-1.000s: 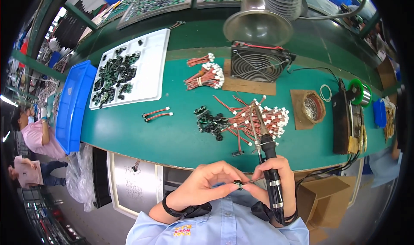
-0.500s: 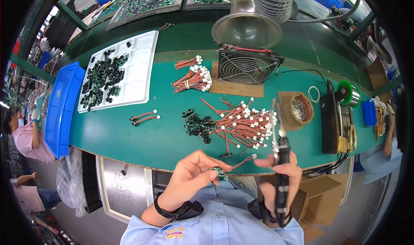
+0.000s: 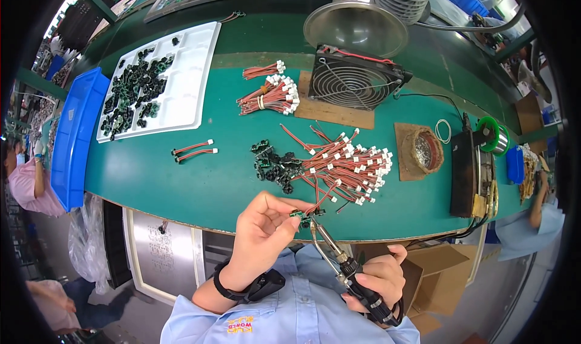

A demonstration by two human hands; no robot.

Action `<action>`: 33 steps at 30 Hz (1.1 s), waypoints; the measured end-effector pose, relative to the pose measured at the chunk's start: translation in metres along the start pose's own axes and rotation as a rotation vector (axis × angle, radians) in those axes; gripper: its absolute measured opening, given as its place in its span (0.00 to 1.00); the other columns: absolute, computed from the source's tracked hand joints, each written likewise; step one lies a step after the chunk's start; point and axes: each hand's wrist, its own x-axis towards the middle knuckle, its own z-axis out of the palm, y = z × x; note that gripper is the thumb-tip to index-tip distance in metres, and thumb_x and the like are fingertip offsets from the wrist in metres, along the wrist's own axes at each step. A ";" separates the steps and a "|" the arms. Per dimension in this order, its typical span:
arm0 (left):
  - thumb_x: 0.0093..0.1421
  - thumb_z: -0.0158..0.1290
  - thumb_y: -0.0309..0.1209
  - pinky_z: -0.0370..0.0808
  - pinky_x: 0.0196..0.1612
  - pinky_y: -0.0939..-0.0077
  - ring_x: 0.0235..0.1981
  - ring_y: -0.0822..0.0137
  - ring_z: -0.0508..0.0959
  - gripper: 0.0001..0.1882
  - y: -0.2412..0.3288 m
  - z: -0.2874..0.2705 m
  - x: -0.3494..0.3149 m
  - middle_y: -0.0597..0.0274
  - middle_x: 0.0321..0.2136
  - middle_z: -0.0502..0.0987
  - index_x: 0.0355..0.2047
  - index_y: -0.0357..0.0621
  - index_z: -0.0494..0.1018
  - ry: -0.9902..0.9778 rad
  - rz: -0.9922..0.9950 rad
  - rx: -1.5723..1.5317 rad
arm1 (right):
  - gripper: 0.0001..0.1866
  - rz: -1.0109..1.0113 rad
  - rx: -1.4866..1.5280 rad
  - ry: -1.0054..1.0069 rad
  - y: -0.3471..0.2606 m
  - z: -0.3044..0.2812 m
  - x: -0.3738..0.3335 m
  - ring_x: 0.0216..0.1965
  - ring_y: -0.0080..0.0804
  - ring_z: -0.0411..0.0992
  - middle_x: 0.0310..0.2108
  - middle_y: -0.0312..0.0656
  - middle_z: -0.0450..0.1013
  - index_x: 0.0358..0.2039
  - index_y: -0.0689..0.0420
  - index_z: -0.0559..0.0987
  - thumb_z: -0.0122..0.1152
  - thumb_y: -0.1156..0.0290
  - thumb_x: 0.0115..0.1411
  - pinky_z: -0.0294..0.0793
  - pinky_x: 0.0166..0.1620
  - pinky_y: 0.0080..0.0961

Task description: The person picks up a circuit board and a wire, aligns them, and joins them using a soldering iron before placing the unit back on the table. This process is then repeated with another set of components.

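Between thumb and fingers, my left hand (image 3: 262,228) pinches a small green circuit board (image 3: 299,217) with black parts on it, at the table's front edge. My right hand (image 3: 380,281) grips a black soldering iron (image 3: 346,265) with a thin metal tube alongside its tip. That tip reaches the board's right side; whether it touches is too small to tell. Red-and-black wires run up from the board toward a heap of wire leads (image 3: 351,165) with white connectors. Left of that heap lies a pile of dark circuit boards (image 3: 275,167).
A white tray (image 3: 192,90) of boards and a blue bin (image 3: 75,139) stand left. Two wired boards (image 3: 195,152) lie nearer. Behind the heap are bundled leads (image 3: 269,96) and a fan (image 3: 354,81). A round solder pot (image 3: 425,150) and green solder spool (image 3: 493,136) sit right.
The soldering iron has swung from upright at the right down and left, bringing its tip to the board. My left hand has risen slightly with the board. The view has shifted a little.
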 end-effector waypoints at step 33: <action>0.56 0.48 0.17 0.71 0.42 0.74 0.44 0.66 0.75 0.08 -0.012 -0.002 -0.005 0.47 0.41 0.75 0.34 0.39 0.63 -0.026 0.066 0.028 | 0.20 0.023 0.084 -0.004 0.006 0.006 -0.001 0.24 0.26 0.70 0.24 0.32 0.73 0.32 0.52 0.78 0.73 0.64 0.36 0.58 0.48 0.36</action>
